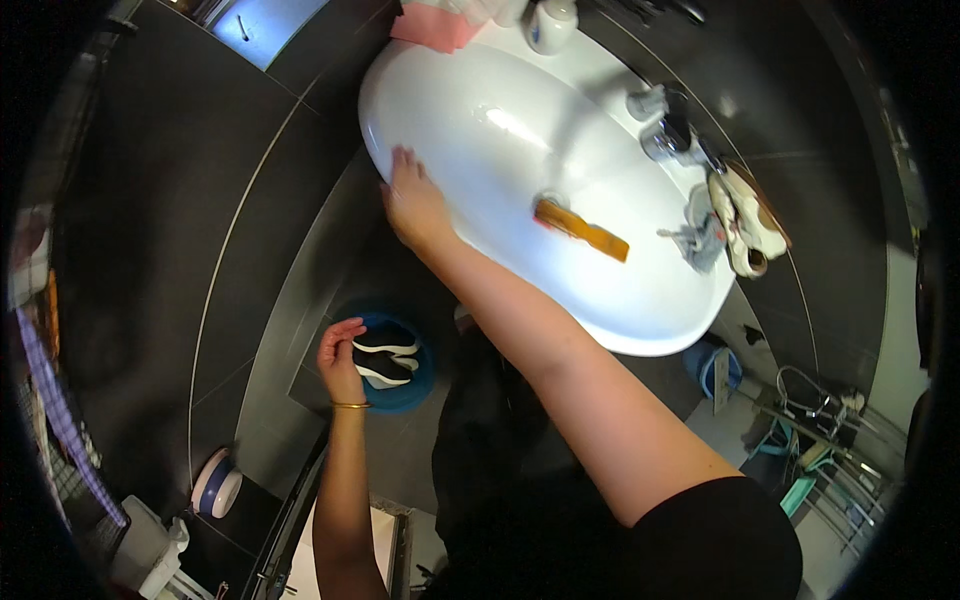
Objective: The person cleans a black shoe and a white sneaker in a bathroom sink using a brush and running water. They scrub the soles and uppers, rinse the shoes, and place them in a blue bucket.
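My right hand (414,199), slightly blurred, is at the near-left rim of the white oval washbasin (480,82), with nothing in its grasp. In the basin, a brown wooden-backed scrubbing brush (585,229) lies by the drain (553,201). Lower left, my left hand (343,352) wears a gold bracelet (350,406) at the wrist. Its fingers are bent and hold nothing that I can see. Below or beside that hand, a blue tub (426,375) on the floor holds black shoes (384,367) with white soles; from above, I cannot tell whether the hand touches them.
A chrome faucet (667,139) stands at the basin's far side. White shoes (742,217) and a grey cloth (701,240) rest at its right end. A white bottle (553,26) and a pink cloth-like item (435,28) sit at the top. A blue bucket (709,367) is at right.
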Demonstrator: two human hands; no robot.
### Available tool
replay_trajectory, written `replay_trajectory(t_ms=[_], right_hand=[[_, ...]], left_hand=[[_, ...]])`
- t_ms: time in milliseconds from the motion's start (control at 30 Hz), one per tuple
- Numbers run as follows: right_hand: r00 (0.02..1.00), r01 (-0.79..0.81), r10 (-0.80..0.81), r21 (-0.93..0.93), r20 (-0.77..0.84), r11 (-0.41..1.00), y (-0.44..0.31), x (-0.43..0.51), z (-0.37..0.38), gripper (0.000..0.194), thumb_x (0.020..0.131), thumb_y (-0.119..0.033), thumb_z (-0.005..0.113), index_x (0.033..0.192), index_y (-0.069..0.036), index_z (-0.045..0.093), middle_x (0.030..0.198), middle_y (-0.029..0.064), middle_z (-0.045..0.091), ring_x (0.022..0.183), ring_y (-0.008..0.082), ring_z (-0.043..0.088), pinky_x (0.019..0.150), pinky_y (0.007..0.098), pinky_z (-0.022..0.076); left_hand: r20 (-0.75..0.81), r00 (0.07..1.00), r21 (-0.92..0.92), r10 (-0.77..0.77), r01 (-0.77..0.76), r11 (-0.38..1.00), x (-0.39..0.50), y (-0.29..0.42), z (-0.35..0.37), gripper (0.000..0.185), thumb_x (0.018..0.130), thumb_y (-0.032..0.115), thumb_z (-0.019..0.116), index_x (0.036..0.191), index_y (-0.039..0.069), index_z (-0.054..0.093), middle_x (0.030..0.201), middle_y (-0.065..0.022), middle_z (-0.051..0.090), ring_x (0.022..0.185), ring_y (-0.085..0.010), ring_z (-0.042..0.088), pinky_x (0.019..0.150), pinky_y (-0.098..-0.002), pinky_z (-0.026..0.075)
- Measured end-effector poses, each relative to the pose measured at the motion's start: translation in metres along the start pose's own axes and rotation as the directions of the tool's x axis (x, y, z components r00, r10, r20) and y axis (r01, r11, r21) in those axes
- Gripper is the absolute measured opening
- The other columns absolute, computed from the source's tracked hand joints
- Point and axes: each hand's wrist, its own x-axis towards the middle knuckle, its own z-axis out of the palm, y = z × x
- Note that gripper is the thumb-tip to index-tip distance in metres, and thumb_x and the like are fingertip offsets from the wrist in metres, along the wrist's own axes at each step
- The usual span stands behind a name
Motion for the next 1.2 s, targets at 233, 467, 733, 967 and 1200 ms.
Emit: replay_trajectory(t_ms=[233, 467, 733, 967, 1200], right_hand=[[0.979, -0.049, 0.08, -0.167, 0.188, 0.985, 0.077, -0.187, -0.151, 0.036, 0.094, -0.027, 0.052, 0.122, -0.004, 0.053, 0.118, 0.0156, 0.061, 0.104, 0.0314, 0.06, 0.089, 0.0414, 0.0496], [0.882, -0.3, 0.385, -0.307, 0.271, 0.903, 0.186, -0.272, -0.243, 0.038, 0.098, -0.031, 0.037, 0.116, -0.011, 0.064, 0.126, 0.0121, 0.058, 0.114, 0.027, 0.056, 0.096, 0.0382, 0.0455], [0.605, -0.401, 0.616, -0.475, 0.505, 0.783, 0.23, -0.234, -0.247, 0.071, 0.095, -0.049, 0.035, 0.15, -0.007, 0.018, 0.157, 0.0155, 0.007, 0.146, 0.0277, 0.007, 0.118, 0.0383, 0.0088], [0.616, -0.115, 0.333, -0.336, 0.714, 0.935, 0.261, -0.232, -0.267, 0.065, 0.095, -0.044, 0.039, 0.149, -0.011, 0.024, 0.156, 0.0163, 0.013, 0.145, 0.0297, 0.012, 0.117, 0.043, 0.0126], [0.869, 0.084, 0.234, -0.596, 0.436, 0.799, 0.314, -0.216, -0.324, 0.063, 0.096, -0.041, 0.04, 0.148, -0.009, 0.026, 0.158, 0.0057, 0.014, 0.145, 0.0184, 0.011, 0.118, 0.0352, 0.0114]], left_hand=[[0.095, 0.995, -0.046, -0.017, 0.021, 0.999, -0.013, 0.013, -0.011, 0.019, 0.091, -0.001, 0.047, 0.103, 0.0, 0.063, 0.1, -0.009, 0.066, 0.09, -0.016, 0.062, 0.086, -0.0276, 0.048], [0.442, 0.897, 0.033, 0.018, -0.036, 0.999, 0.009, 0.036, 0.048, 0.021, 0.089, -0.003, 0.048, 0.104, -0.002, 0.062, 0.099, -0.0106, 0.066, 0.088, -0.0177, 0.063, 0.084, -0.0285, 0.05], [0.705, 0.703, 0.249, -0.09, -0.126, 0.96, 0.014, 0.039, 0.183, 0.03, 0.085, -0.006, 0.049, 0.113, -0.002, 0.058, 0.109, -0.0104, 0.064, 0.094, -0.0178, 0.064, 0.086, -0.0284, 0.05], [0.896, 0.44, 0.424, -0.066, -0.8, 0.425, 0.027, -0.01, 0.37, 0.048, 0.079, -0.004, 0.049, 0.126, 0.005, 0.052, 0.126, -0.013, 0.055, 0.12, -0.0292, 0.05, 0.106, -0.0403, 0.035], [0.897, 0.401, 0.405, -0.187, -0.914, -0.015, 0.038, -0.047, 0.407, 0.044, 0.082, 0.003, 0.052, 0.125, 0.008, 0.048, 0.12, -0.0131, 0.054, 0.119, -0.0296, 0.048, 0.105, -0.0438, 0.033]])
